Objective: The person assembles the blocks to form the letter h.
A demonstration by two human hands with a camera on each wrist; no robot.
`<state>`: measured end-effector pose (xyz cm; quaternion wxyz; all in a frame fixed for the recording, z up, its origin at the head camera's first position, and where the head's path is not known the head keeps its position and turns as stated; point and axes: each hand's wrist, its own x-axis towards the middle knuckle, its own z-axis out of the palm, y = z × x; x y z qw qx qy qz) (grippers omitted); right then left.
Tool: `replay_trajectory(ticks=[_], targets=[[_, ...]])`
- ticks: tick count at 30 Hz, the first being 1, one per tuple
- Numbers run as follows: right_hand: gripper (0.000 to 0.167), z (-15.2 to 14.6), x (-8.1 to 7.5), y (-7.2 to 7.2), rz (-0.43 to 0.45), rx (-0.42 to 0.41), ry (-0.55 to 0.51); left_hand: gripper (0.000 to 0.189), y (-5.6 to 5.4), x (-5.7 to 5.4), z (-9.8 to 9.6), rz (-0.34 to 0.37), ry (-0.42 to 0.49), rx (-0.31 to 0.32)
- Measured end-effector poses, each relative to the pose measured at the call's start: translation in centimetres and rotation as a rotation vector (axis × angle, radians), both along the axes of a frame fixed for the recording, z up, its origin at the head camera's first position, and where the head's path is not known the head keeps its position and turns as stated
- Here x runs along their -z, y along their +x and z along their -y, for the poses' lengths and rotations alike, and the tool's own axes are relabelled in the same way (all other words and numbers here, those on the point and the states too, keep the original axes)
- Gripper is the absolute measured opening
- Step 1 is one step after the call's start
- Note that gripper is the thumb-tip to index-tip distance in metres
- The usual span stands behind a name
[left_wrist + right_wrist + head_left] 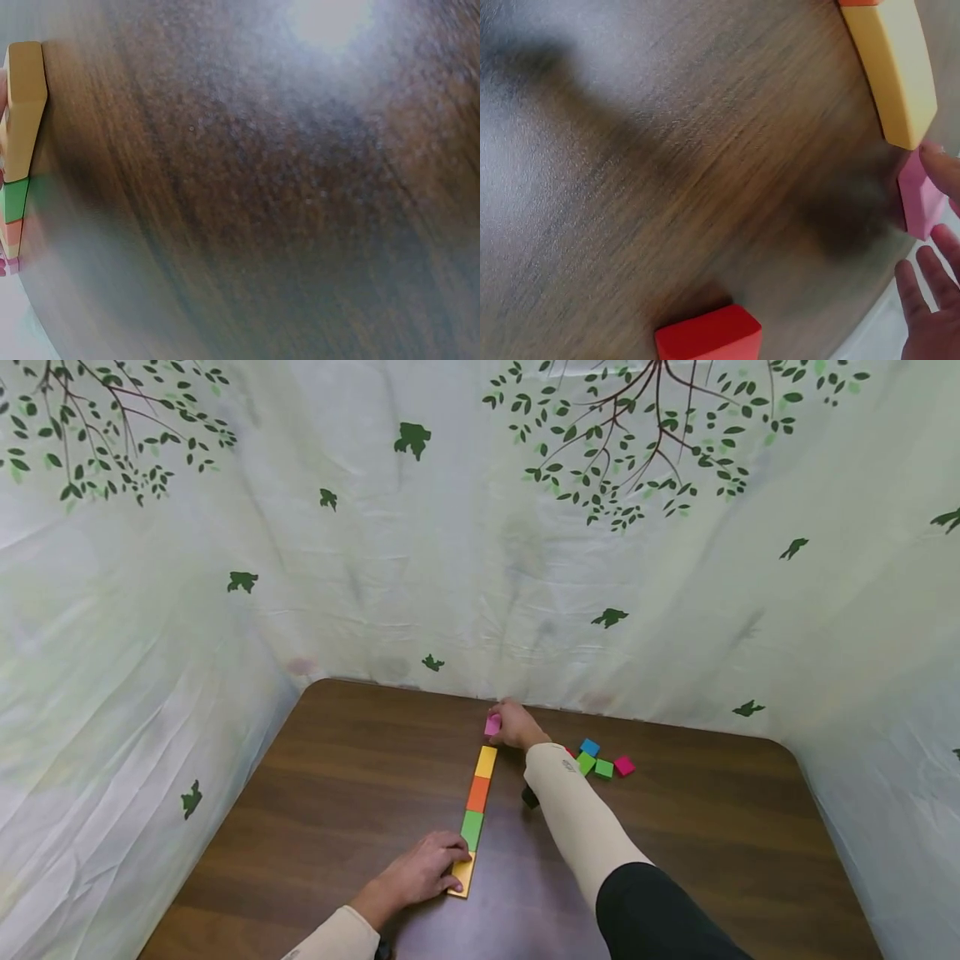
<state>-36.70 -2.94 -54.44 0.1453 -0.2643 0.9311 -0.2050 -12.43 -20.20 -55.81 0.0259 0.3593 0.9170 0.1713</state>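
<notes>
Pink block is lying lengthwise beyond the row, right hand pinching it, left hand gripping near yellow block.

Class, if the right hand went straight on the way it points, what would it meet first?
The right hand, holding the pink block, would probably meet the curtain behind the table; depth is unclear.

Head view: a small dark mark on the pale right sleeve, too small to read; no lettering or numbers are legible.
</notes>
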Motion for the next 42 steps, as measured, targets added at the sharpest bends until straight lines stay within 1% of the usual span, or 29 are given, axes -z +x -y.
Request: replay_trajectory(ticks=[6,10,12,15,17,20,24,28,32,36,42], targets=[[0.04,-0.3,-0.1,0.1,-0.082,-0.083,0.052,0.03,0.1,0.0,-0.1,-0.035,0.022,0.019],[0.035,-0.2,-0.1,0.1,-0.097,-0.084,0.053,0.029,0.1,0.2,0.1,-0.051,0.042,0.026],[0.034,-0.2,-0.1,0.0,-0.092,-0.077,0.041,0.03,0.1,0.3,0.2,-0.06,0.044,0.026],[0.035,-1.0,-0.2,0.1,-0.075,-0.055,0.019,0.03,0.2,0.4,-0.1,-0.064,0.049,0.037],[0.036,-1.5,-0.3,0.2,-0.07,-0.058,0.02,0.03,0.2,0.4,-0.3,-0.059,0.047,0.043],[0.038,-2.4,-0.7,0.3,-0.053,-0.045,0.01,0.03,0.1,0.4,-0.5,-0.051,0.045,0.041],[0.045,-3.0,-1.4,0.7,-0.002,-0.009,-0.026,0.029,0.0,0.3,-0.4,-0.051,0.041,0.031],[0.056,-3.3,-2.2,1.4,0.053,-0.017,-0.06,0.029,-0.1,0.2,-0.1,-0.06,0.034,0.031],[0.062,-3.8,-2.8,2.3,0.088,-0.016,-0.073,0.029,-0.2,0.0,-0.2,-0.041,0.02,0.023],[0.061,-4.6,-3.1,3.3,0.066,-0.032,-0.046,0.029,-0.3,0.0,-0.6,-0.025,0.016,0.019],[0.058,-6.2,-3.4,5.1,0.024,-0.061,-0.043,0.029,-0.2,-0.1,-0.8,-0.043,0.028,0.027]])
